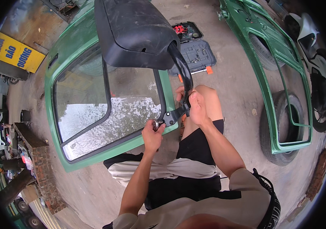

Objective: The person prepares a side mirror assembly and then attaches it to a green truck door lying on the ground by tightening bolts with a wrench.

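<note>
A green vehicle door (102, 157) with a black-sealed window (132, 114) stands in front of me. Above it is a large black side mirror (134, 36), carried on a curved black mirror arm (185, 70). My right hand (197, 108) is wrapped round the lower part of that arm. The arm ends in a black bracket (175, 114) at the door's right edge. My left hand (152, 136) is closed at the bracket's left end on a shiny, round-headed metal tool (156, 124), which looks like a ratchet wrench. The fingers hide most of it.
An open tool case (197, 55) with orange latches lies on the floor beyond my knee. At right, a second green door frame (266, 86) leans by tires (266, 131), near a motorcycle (315, 63). A brick ledge (48, 177) with clutter and a yellow sign (16, 52) are at left.
</note>
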The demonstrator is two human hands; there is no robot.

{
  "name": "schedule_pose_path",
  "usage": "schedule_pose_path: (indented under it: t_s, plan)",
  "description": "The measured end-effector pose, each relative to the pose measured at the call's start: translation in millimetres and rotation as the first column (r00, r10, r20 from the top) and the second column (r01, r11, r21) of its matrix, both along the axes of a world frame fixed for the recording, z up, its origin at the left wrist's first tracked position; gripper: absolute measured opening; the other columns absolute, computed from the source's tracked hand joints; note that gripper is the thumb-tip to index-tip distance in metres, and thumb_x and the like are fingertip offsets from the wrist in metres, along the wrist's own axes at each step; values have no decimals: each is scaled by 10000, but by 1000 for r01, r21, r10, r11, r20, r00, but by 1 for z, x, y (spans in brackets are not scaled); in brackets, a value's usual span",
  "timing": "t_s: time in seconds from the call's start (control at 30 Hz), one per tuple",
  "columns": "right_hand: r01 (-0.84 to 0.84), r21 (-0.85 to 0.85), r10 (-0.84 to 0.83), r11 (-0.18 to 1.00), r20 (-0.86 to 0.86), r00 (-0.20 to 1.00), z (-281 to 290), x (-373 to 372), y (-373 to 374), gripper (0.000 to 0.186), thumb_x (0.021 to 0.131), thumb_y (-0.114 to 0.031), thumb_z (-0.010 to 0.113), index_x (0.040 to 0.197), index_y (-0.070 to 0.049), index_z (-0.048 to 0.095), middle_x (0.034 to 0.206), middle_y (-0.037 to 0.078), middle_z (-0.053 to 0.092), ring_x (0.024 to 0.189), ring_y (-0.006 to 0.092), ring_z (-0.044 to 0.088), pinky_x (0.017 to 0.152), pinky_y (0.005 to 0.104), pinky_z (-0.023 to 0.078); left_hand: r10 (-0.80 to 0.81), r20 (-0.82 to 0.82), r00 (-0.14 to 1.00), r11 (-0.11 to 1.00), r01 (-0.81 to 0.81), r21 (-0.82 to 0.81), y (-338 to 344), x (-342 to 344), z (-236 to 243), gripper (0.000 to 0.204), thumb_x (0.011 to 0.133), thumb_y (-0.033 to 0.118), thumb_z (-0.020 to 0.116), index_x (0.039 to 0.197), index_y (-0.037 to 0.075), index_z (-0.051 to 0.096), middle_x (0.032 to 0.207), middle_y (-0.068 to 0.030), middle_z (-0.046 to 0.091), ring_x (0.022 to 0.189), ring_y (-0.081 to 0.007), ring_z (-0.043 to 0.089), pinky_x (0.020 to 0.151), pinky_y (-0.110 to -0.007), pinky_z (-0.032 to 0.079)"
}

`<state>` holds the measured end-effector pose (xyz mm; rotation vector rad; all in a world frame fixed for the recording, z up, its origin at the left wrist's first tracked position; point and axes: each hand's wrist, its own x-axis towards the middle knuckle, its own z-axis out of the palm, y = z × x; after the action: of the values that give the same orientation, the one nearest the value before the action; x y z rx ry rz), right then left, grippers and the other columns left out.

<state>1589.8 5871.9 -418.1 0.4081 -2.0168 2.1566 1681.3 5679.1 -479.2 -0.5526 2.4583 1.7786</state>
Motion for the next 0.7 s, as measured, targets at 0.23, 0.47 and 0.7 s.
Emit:
schedule_pose_path:
  t_s: [0.23,0.47,0.7]
  plan:
    - [-63,-67,64,996,4,998,-4,-3,8,670,1039,-598,420,1142,8,686,909,36,676,791,108,531,704,287,429,-8,-24,1000,999,9,31,5,1,11,215,882,57,756,957,-12,567,660,-5,575,487,-54,484,424,-249,361]
    - [-362,-371,428,855,109,897,0,-20,28,530,1000,-444,606,1226,29,676,1107,89,730,1030,153,654,968,319,493,-9,-28,1000,996,12,87,1,0,6,240,875,73,771,937,4,549,650,5,557,471,-53,456,412,-254,352]
    - [-312,-369,454,875,405,794,-20,-24,36,588,993,-526,567,1180,23,663,1207,132,692,995,148,663,852,321,560,0,8,1000,991,-1,132,1,-2,4,241,868,48,777,966,1,562,686,7,571,511,-47,454,424,-245,350]
